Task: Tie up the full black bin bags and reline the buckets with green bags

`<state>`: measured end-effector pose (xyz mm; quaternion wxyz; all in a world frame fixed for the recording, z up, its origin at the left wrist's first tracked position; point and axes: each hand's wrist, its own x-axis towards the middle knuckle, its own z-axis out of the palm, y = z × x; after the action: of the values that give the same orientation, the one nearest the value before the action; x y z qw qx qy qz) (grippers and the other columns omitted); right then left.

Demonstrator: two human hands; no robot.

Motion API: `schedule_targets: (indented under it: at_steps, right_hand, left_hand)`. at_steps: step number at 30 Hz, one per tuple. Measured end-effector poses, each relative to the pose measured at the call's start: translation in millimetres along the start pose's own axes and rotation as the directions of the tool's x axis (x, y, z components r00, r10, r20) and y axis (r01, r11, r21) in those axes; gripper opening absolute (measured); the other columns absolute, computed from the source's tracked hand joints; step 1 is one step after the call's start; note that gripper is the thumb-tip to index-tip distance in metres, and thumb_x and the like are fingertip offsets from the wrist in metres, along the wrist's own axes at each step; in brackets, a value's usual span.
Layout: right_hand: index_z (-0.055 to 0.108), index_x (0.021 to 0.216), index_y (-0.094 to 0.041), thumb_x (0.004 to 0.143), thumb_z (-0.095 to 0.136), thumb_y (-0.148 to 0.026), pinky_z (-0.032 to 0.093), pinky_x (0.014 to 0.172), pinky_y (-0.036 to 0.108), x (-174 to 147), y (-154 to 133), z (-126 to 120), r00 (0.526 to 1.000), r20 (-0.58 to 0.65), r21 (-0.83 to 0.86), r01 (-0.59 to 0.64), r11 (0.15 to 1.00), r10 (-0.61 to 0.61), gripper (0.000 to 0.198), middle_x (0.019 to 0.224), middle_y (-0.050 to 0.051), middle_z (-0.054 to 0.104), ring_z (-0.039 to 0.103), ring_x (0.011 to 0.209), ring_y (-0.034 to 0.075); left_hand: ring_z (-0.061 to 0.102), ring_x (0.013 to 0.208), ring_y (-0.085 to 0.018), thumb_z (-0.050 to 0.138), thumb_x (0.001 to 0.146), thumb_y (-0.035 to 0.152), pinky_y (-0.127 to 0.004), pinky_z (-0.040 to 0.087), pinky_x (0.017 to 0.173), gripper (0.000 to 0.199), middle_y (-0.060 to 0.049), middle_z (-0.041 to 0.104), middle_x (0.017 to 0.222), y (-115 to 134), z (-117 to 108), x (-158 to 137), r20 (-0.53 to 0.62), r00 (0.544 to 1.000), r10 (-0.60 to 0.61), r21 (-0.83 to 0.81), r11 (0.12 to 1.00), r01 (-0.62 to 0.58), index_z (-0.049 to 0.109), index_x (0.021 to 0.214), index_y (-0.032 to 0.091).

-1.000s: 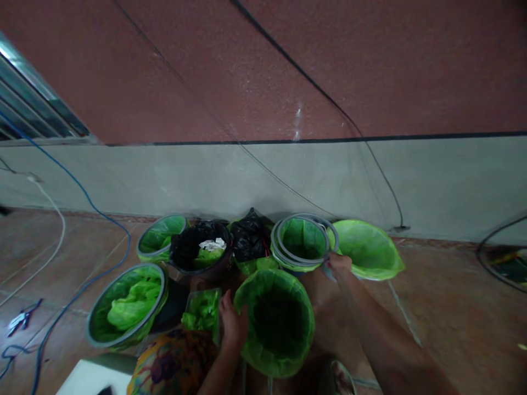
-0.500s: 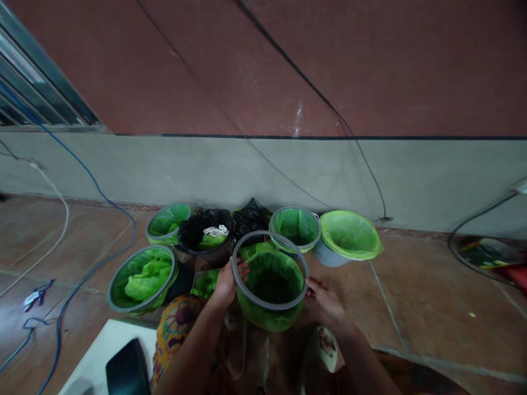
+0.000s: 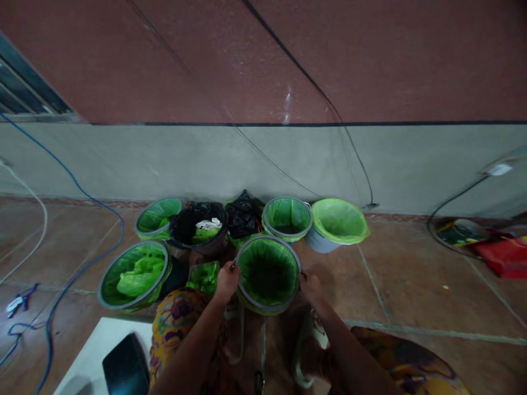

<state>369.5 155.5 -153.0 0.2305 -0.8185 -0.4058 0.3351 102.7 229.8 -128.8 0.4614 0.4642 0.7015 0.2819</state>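
Observation:
Between my feet stands a trash bin (image 3: 265, 310) lined with a green plastic bag (image 3: 253, 258). A grey ring (image 3: 269, 238) now sits around its top edge, over the liner. At the left side of this ring, my left hand (image 3: 228, 281) has its fingers closed on the rim. My right hand (image 3: 312, 287) grips the opposite side in the same way. The inside of the bin is dark, and its bottom cannot be made out.
Along the wall are more lined bins: a green-lined one (image 3: 288, 198), a grey bucket (image 3: 323, 242), a black-lined bin (image 3: 177, 241). A wide bin (image 3: 106, 296) and a clear box (image 3: 193, 269) stand left. A phone (image 3: 125, 364) lies on a white stool (image 3: 96, 343). A blue cable (image 3: 66, 296) crosses the floor.
The grey ring was tilted and raised above the bin; both hands have brought it down onto the bin's top edge. The view has shifted slightly.

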Motion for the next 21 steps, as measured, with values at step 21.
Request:
schedule_targets:
  at_steps: [21]
  right_hand:
    - [0.075, 0.088, -0.009, 0.093, 0.043, -0.023, 0.052, 0.076, 0.033, 20.4, 15.5, 37.3, 0.995, 0.099, -0.45, 0.053, 0.892, -0.009, 0.035, 0.093, 0.021, 0.073, 0.072, 0.09, 0.027]
  left_hand:
    - [0.067, 0.089, -0.025, 0.059, 0.085, 0.018, -0.033, 0.05, 0.081, 0.028, -0.017, 0.07, 0.106, -21.1, 14.5, 4.7, -0.224, 0.973, 0.055, 0.423, 0.905, 0.047, 0.073, 0.109, 0.011]
